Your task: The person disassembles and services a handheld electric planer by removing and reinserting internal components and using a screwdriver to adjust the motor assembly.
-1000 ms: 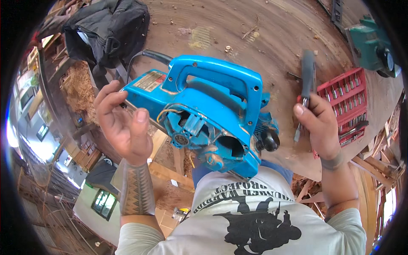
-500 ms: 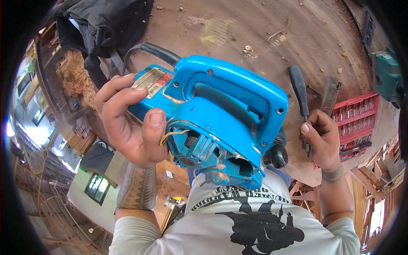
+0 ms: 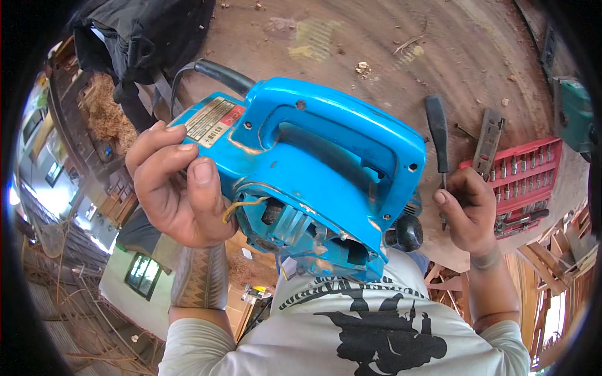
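My left hand (image 3: 182, 188) is closed around the rear housing of a blue electric planer (image 3: 326, 150). The planer is tilted with its handle upward. Its near side is uncovered, showing inner parts and a loose yellow wire (image 3: 241, 205). A black knob (image 3: 409, 233) sticks out at its right end. On the table to the right lies a screwdriver (image 3: 436, 125) with a dark handle. My right hand (image 3: 469, 210) is beside its shaft, thumb over the shaft and apart from the curled fingers.
A red case of sockets and bits (image 3: 527, 178) lies at the right, with a metal strip-like part (image 3: 489, 143) next to it. A green tool (image 3: 574, 113) stands at the far right. At the back left is a black bag (image 3: 138, 37); the planer's cord (image 3: 219, 74) runs near it.
The screwdriver that my right hand pinched now lies on the table, and my fingers have parted from it. The planer has shifted slightly left with my left hand.
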The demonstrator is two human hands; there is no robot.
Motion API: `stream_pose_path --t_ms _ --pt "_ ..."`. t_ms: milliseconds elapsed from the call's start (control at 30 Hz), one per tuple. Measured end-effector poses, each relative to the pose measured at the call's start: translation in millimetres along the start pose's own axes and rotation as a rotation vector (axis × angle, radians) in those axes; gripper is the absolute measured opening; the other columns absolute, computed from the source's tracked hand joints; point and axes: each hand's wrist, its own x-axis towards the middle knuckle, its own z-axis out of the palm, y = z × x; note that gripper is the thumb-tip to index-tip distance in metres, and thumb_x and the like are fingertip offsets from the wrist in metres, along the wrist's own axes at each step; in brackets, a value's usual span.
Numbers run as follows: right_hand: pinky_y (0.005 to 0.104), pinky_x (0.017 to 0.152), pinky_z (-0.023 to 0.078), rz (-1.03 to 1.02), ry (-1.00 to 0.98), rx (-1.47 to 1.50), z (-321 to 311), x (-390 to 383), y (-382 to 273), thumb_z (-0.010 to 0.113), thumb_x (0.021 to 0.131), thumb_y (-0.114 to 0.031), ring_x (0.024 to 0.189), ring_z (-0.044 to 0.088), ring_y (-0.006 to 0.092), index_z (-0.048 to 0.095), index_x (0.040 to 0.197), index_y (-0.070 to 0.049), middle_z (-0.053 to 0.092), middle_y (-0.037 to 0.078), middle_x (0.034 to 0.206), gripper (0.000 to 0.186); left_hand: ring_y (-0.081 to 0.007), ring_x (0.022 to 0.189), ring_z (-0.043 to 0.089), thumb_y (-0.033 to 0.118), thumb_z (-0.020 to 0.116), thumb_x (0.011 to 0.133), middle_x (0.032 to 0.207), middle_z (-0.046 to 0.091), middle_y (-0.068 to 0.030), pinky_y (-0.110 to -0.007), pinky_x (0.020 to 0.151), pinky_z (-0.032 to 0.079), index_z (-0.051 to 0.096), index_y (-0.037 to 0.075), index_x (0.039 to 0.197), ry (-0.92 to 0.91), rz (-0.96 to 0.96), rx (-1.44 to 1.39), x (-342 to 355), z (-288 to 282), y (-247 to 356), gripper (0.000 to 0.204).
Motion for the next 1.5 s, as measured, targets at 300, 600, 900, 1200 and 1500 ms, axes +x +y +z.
stream_pose_path --t_ms 300,600,900,1200,1500 --pt "0.0328 0.062 0.041 -0.047 0.025 -0.070 4.9 1.0 -7.3 0.080 0.097 -0.012 0.068 0.052 0.0161 0.062 0.088 -0.002 0.057 0.005 0.073 0.023 -0.0322 0.124 0.060 0.014 0.064 0.097 0.125 0.066 -0.0233 -0.055 0.122 0.038 0.065 -0.002 0.115 0.002 -0.035 0.006 6.1 -5.0 4.1 0.024" --pt "0.0279 0.059 0.040 -0.007 -0.004 -0.003 5.8 -3.7 -12.4 0.075 0.102 -0.011 0.066 0.050 0.0081 0.062 0.095 -0.002 0.057 0.000 0.074 0.018 -0.0281 0.123 0.061 0.008 0.066 0.097 0.126 0.065 -0.0215 -0.048 0.119 0.041 0.068 -0.004 0.112 0.039 -0.021 -0.059 5.9 -6.2 0.4 0.020" --pt "0.0246 0.056 0.037 -0.054 0.015 0.046 7.6 -5.8 -7.2 0.074 0.105 -0.012 0.064 0.047 0.0035 0.061 0.099 -0.002 0.056 -0.005 0.075 0.017 -0.0272 0.120 0.063 0.007 0.070 0.099 0.126 0.066 -0.0202 -0.042 0.113 0.046 0.068 -0.003 0.112 0.008 -0.007 -0.007 11.7 -6.7 4.3 0.017" --pt "0.0235 0.065 0.038 -0.069 0.066 0.034 8.9 -1.5 3.8 0.074 0.105 -0.015 0.074 0.048 0.0031 0.063 0.101 -0.002 0.056 -0.006 0.081 0.018 -0.0241 0.106 0.065 0.008 0.081 0.093 0.110 0.074 -0.0114 -0.037 0.099 0.048 0.076 0.004 0.104 0.133 0.111 -0.097 15.8 12.9 -6.8 0.013" --pt "0.0253 0.071 0.045 -0.098 0.149 -0.001 5.2 4.7 21.6 0.076 0.105 -0.019 0.081 0.057 0.0054 0.066 0.101 -0.002 0.064 -0.003 0.087 0.021 -0.0238 0.102 0.065 0.015 0.082 0.091 0.106 0.076 -0.0038 -0.038 0.097 0.045 0.078 0.012 0.100 0.130 0.258 -0.021 17.9 27.7 -14.2 0.010"
